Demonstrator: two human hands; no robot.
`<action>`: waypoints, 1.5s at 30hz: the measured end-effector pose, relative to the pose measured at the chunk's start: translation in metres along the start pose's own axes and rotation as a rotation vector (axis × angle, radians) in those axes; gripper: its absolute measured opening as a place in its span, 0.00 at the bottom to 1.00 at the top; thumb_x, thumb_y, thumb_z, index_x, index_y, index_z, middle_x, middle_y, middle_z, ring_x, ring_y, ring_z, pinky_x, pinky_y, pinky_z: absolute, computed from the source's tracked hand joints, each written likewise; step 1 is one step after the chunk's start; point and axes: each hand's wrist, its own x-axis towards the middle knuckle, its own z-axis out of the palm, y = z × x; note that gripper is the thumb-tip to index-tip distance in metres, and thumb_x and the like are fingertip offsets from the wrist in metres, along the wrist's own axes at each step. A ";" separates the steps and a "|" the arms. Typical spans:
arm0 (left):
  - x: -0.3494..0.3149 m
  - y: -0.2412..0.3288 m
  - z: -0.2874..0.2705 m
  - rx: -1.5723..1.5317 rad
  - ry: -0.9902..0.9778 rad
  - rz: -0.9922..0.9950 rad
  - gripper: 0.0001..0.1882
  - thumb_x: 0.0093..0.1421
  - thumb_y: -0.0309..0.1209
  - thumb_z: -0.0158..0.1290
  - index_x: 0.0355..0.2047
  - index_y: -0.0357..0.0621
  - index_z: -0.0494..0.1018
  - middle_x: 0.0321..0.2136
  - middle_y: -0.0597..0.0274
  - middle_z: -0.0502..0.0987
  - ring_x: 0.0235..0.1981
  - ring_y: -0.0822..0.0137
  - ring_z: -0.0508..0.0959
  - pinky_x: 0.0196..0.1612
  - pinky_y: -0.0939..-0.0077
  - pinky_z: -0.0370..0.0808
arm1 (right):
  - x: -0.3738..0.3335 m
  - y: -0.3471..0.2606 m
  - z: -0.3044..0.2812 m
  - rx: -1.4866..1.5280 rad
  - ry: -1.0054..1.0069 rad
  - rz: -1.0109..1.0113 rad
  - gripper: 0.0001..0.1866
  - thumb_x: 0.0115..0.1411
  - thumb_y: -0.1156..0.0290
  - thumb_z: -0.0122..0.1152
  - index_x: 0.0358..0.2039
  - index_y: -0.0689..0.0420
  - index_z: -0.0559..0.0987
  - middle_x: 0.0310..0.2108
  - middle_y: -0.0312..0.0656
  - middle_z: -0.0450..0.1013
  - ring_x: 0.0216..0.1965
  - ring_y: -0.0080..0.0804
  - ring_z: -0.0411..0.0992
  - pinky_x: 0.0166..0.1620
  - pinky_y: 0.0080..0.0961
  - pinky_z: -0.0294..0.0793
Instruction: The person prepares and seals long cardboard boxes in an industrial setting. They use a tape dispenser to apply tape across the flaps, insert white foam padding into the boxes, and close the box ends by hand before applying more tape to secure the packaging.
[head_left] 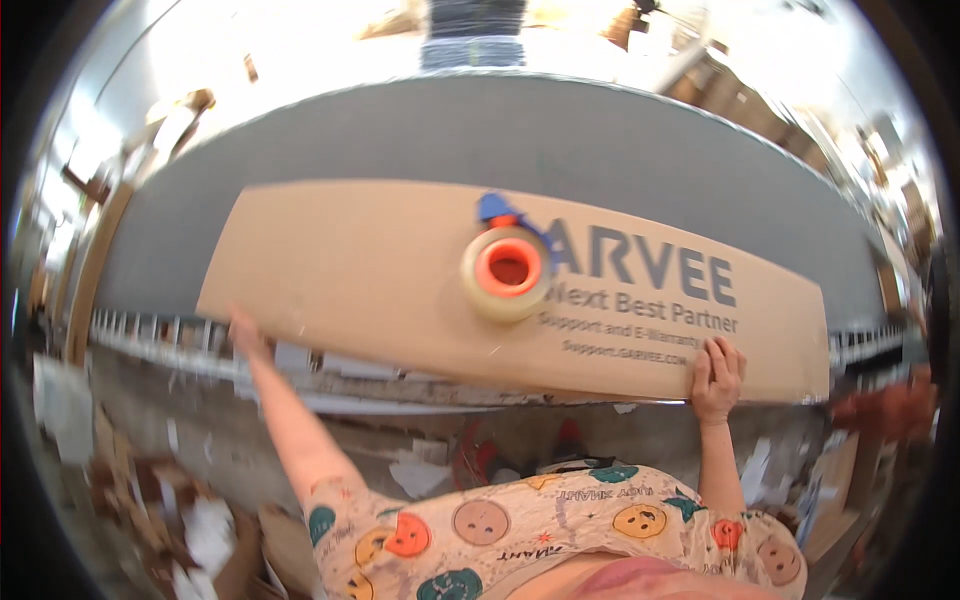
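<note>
A long, flat brown cardboard box [370, 270] with dark printing lies across the grey belt in front of me. On its middle rests a tape dispenser [497, 210] with a blue and orange frame, carrying a big roll of clear tape [488, 298] on an orange hub. My right hand [718, 380] is closed at the near edge of the box, toward its right end, with bent fingers on top. Reaching to the near left corner, my left hand [245, 330] touches the box; its fingers are blurred and partly hidden.
The grey conveyor belt [480, 125] spans the view, with a row of rollers [160, 332] along its near side. Scrap cardboard and paper [215, 540] litter the floor at lower left. Behind the belt stands a dark wrapped stack [473, 35]. More cartons [735, 95] sit at far right.
</note>
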 end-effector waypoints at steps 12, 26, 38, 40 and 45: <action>-0.059 -0.014 -0.110 -0.108 0.029 0.090 0.29 0.65 0.49 0.37 0.55 0.36 0.64 0.52 0.53 0.70 0.51 0.54 0.72 0.51 0.61 0.71 | 0.020 0.023 -0.026 0.241 -0.044 -0.143 0.17 0.46 0.65 0.62 0.36 0.63 0.79 0.42 0.48 0.73 0.48 0.49 0.69 0.50 0.43 0.68; -0.548 -0.039 -0.133 -0.229 0.140 -0.206 0.23 0.68 0.45 0.40 0.51 0.39 0.70 0.47 0.59 0.75 0.49 0.67 0.72 0.56 0.68 0.65 | 0.306 0.201 0.186 0.191 0.127 -0.253 0.15 0.61 0.64 0.49 0.45 0.55 0.79 0.48 0.49 0.72 0.51 0.48 0.68 0.56 0.37 0.64; -0.422 0.022 -0.187 1.474 0.172 0.982 0.17 0.62 0.39 0.49 0.48 0.45 0.72 0.45 0.50 0.75 0.48 0.53 0.73 0.51 0.63 0.69 | 0.174 -0.077 0.078 1.211 -0.680 -0.317 0.25 0.65 0.63 0.51 0.59 0.63 0.67 0.56 0.44 0.67 0.56 0.30 0.65 0.57 0.24 0.64; -0.353 -0.036 -0.205 1.262 -0.046 0.656 0.22 0.64 0.45 0.44 0.51 0.44 0.69 0.55 0.47 0.67 0.57 0.53 0.66 0.58 0.58 0.63 | 0.140 -0.082 0.068 1.168 -0.576 -0.303 0.27 0.66 0.63 0.50 0.62 0.63 0.62 0.61 0.46 0.62 0.59 0.31 0.61 0.60 0.25 0.60; -0.306 -0.158 -0.148 0.155 -0.176 0.481 0.30 0.69 0.48 0.29 0.55 0.35 0.66 0.55 0.45 0.69 0.58 0.53 0.66 0.60 0.68 0.60 | 0.046 -0.144 0.010 1.081 -0.428 -0.057 0.30 0.67 0.60 0.47 0.63 0.64 0.58 0.65 0.48 0.54 0.65 0.37 0.55 0.64 0.29 0.53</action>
